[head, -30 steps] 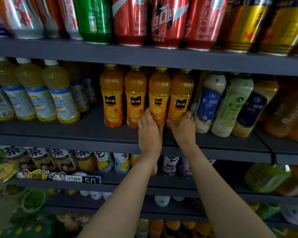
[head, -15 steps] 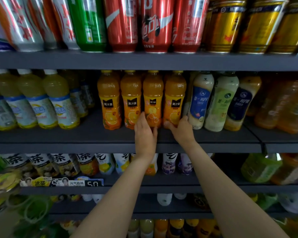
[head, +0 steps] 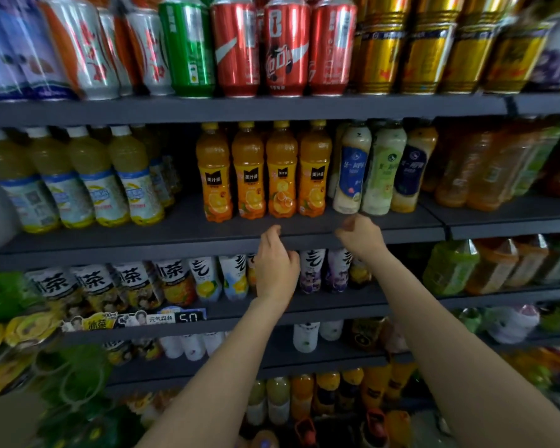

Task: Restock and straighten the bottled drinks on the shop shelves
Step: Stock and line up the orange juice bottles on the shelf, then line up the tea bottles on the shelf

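Several orange juice bottles (head: 264, 171) stand upright in a tight row on the second dark shelf (head: 175, 236). My left hand (head: 277, 266) hangs in front of that shelf's front edge, below the bottles, fingers loosely curled and holding nothing. My right hand (head: 361, 236) is just right of it, below the rightmost orange bottle and the white milk-tea bottles (head: 374, 169), fingers also loosely bent and empty. Neither hand touches a bottle.
Cans (head: 285, 46) fill the top shelf. Pale yellow drink bottles (head: 78, 179) stand at the left of the second shelf, amber and green tea bottles (head: 485, 166) at the right. Lower shelves hold tea bottles (head: 133, 282) and a price tag (head: 188, 316).
Both hands have let go of the orange bottles and drawn back down to the shelf's front edge. The view has pulled back, showing more of the shelves.
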